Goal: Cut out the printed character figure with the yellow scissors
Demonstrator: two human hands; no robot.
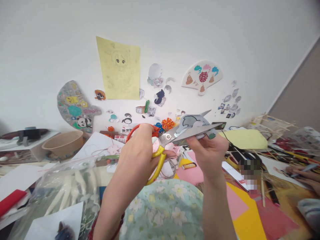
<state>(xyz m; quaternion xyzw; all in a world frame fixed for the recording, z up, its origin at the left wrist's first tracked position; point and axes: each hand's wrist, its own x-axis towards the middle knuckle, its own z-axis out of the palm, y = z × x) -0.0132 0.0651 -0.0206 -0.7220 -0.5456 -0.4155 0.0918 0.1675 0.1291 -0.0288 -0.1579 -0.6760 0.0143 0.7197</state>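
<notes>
Scissors [168, 137] with one red handle loop and one yellow one point to the right, their blades parted. My left hand [138, 150] is wrapped round the handles, fingers through the loops. Between the blades sits a grey-and-white paper cutout [191, 125] with a printed cartoon figure. My right hand [210, 150] pinches this cutout along its lower right edge, close below the lower blade. Both hands are raised over the front of the cluttered table, above a floral cloth [165, 203].
A brown bowl [63, 143] and plastic bags lie at the left. Coloured paper [247, 213], a phone [235, 175] and sticks cover the right side. Another person's hand [303, 173] works at the far right. Drawings and stickers hang on the wall behind.
</notes>
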